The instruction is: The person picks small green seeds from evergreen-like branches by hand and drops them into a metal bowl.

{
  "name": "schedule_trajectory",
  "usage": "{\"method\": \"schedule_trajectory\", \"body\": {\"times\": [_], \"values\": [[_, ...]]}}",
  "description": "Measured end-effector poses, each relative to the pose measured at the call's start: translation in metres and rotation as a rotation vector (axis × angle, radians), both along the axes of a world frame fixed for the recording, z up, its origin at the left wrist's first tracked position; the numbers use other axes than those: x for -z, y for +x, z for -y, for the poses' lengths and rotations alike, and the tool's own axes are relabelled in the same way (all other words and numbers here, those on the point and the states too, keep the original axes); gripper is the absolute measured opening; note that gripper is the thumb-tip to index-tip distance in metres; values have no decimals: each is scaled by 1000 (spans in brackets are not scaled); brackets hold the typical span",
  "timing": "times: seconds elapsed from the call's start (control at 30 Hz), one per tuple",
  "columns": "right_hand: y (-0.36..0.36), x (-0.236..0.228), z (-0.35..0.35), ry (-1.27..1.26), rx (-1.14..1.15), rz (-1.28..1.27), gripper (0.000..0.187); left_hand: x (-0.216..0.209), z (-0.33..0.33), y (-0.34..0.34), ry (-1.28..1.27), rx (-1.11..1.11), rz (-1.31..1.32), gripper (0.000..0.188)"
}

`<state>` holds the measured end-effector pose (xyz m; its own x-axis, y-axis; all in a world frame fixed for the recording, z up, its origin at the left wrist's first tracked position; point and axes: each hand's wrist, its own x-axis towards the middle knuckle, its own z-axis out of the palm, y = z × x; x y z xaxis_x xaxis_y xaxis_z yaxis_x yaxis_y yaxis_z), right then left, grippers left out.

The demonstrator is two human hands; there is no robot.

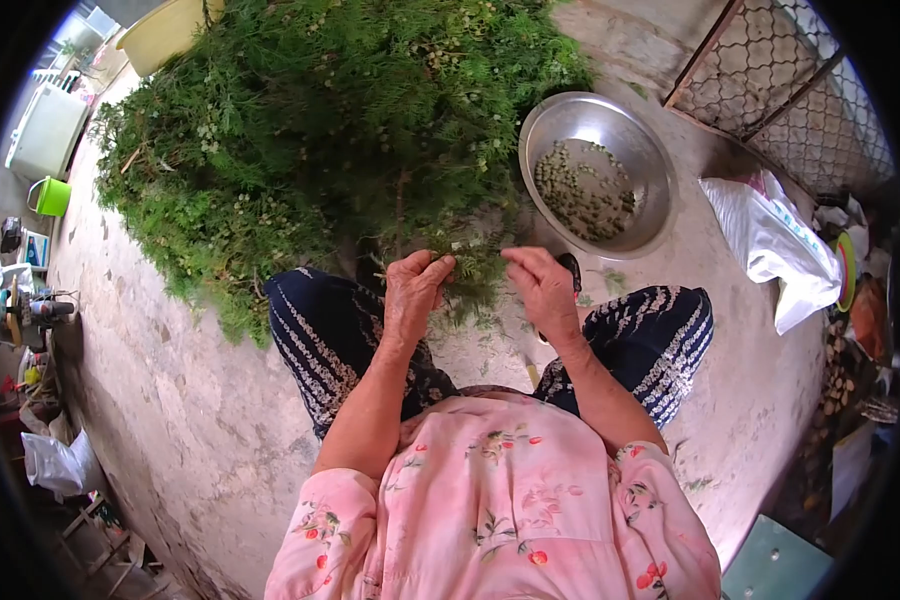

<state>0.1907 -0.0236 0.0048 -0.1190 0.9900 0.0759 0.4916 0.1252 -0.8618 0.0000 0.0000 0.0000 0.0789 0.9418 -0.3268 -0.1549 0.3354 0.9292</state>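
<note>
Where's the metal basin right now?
In the head view, the metal basin sits on the floor to the right of the green branches, just beyond the right hand.

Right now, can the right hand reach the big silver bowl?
Probably yes. The right hand is close to the silver bowl, whose top is open. I see nothing tall between them, just a dark shoe down low near the hand.

branches: ahead | basin: right of branches | cones: in basin
</note>
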Motion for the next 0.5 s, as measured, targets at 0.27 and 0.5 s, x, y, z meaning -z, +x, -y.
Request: {"method": "schedule_trajectory", "body": {"times": [0.27, 0.5], "values": [[-24, 1, -21, 87, 129, -315, 22, -16, -2, 4, -4, 77, -86, 21], [-1, -7, -32, -333, 375, -908, 12, -9, 9, 5, 51, 106, -136, 27]]}}
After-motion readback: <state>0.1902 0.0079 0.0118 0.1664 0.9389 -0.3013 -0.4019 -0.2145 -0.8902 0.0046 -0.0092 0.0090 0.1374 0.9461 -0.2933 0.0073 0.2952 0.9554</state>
